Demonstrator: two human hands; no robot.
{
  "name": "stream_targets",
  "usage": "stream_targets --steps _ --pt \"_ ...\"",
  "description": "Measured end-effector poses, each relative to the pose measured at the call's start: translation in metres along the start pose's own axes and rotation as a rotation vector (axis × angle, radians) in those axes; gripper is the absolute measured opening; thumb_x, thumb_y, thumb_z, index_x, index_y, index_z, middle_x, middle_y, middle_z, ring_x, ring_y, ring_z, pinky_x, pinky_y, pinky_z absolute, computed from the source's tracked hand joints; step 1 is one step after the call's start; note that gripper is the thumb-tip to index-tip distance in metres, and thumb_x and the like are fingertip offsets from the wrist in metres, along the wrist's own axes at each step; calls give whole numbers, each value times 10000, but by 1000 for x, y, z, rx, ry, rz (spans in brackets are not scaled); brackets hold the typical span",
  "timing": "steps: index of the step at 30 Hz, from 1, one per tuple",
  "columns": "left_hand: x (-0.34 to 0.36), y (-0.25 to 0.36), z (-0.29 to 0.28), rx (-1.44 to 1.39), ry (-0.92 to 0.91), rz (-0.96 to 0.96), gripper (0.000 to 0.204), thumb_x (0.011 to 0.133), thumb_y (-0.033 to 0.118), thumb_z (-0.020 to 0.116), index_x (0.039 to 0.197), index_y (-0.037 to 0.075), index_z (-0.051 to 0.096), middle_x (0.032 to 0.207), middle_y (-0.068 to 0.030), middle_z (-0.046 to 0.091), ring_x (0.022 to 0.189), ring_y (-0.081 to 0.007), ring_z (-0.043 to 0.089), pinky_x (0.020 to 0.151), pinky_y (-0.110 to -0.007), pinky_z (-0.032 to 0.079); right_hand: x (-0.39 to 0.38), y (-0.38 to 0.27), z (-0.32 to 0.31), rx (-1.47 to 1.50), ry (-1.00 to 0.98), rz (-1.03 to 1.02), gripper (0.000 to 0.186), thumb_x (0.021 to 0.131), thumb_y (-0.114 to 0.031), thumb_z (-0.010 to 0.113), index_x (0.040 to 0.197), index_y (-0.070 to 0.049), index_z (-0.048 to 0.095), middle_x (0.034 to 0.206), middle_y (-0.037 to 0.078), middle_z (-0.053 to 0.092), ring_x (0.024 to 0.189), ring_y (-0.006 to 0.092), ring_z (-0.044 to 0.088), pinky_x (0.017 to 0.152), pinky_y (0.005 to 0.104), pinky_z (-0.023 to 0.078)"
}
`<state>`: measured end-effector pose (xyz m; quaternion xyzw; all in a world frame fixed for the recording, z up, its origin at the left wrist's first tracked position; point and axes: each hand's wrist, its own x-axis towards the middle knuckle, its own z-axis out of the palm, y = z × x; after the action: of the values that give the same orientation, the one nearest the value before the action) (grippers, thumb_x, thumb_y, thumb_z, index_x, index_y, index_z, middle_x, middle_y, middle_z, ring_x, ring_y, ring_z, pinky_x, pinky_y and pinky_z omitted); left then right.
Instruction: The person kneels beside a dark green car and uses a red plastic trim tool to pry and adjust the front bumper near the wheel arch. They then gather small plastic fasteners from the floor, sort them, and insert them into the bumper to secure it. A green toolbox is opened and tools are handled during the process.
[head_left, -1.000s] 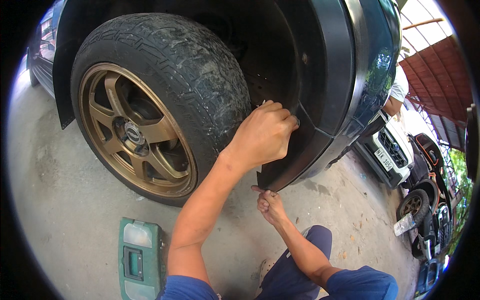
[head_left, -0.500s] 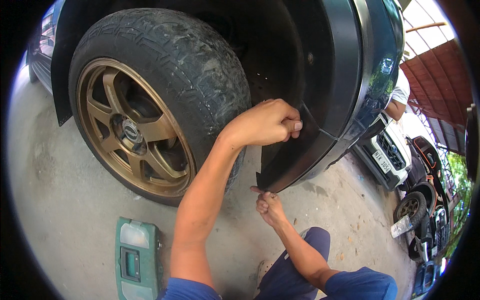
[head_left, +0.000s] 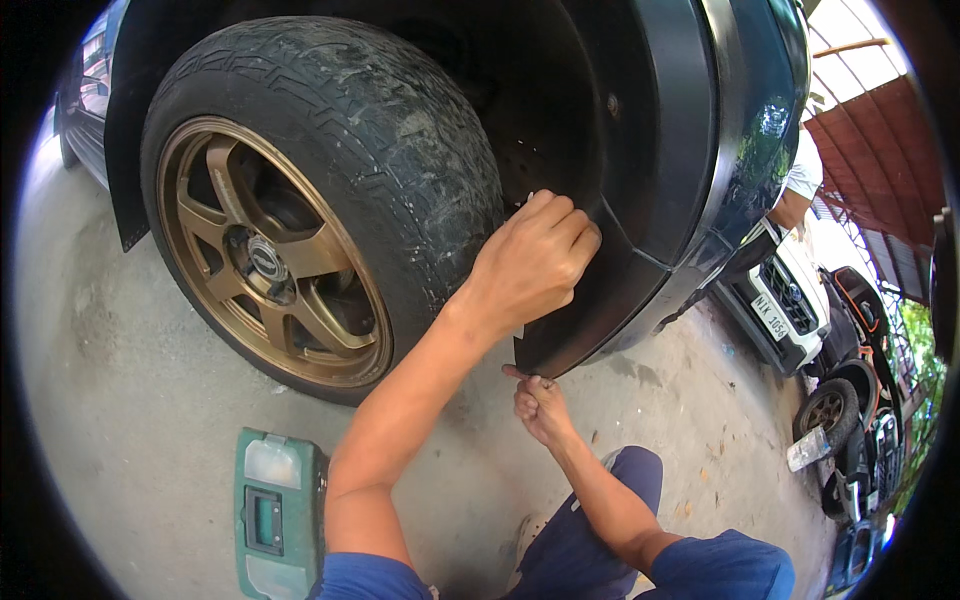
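In front of the black wheel arch liner (head_left: pixel 560 130) of a dark car, my left hand (head_left: pixel 540 260) is closed, its back and knuckles toward me. The curled fingers hide whatever they hold; a tiny pale tip shows just above them. Below it, my right hand (head_left: pixel 543 408) is at the lower corner of the black bumper (head_left: pixel 600 310), most fingers folded and one finger stretched along the bottom edge. What that hand grips, if anything, is too small to tell. Close to my left forearm stands a black tyre (head_left: pixel 430 190) on a bronze wheel rim (head_left: pixel 310 257).
A green toolbox (head_left: pixel 250 470) with clear lid windows lies on the concrete floor (head_left: pixel 130 370), left of my left arm. Behind the bumper a person's arm (head_left: pixel 795 205) shows at the right. Farther off are a white vehicle (head_left: pixel 795 300), a clear plastic container (head_left: pixel 808 448) and a loose-looking wheel (head_left: pixel 828 410).
My left hand has turned so that its knuckles face up and the thumb is hidden. It stays at the arch liner. The right hand keeps its place at the bumper corner.
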<state>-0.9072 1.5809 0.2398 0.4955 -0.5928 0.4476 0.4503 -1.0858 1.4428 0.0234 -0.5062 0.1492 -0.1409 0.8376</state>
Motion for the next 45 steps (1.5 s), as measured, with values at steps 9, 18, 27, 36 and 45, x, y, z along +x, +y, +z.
stream_targets --steps 9,18,27,36,45 --pt "11 -16 -10 -734 -359 -529 276 1019 182 569 865 -17 684 716 -105 638 692 -219 621 674 -373 494 -1 -1 3 18 15 8 678 1002 -376 664 1408 130 467 667 -65 398 562 41 334 518 212 278" --pt "13 -23 -4 -922 -440 -586 401 1070 278 523 784 11 612 654 -37 526 633 -134 447 612 -327 394 -1 -3 3 9 20 19 706 984 -389 689 1414 122 461 665 -70 392 554 35 328 504 206 269" --pt "0 0 7 -649 -145 -512 208 993 71 551 809 -20 588 727 -157 581 694 -317 516 687 -409 433 0 -2 1 17 -10 25 712 988 -384 689 1426 122 447 666 -73 388 556 36 327 516 211 280" --pt "-6 -2 11 -369 8 -221 82 909 -3 600 831 -29 595 839 -186 598 805 -379 546 746 -442 452 -2 -3 4 -1 14 33 687 1000 -395 669 1421 106 458 659 -76 377 552 31 331 512 204 278" --pt "-44 15 -52 -1005 487 -536 401 1090 275 492 999 -49 709 767 -30 643 661 -90 550 624 -247 434 -14 -11 13 -98 51 78 595 1028 -449 617 1341 50 538 645 -72 378 541 45 322 508 214 273"
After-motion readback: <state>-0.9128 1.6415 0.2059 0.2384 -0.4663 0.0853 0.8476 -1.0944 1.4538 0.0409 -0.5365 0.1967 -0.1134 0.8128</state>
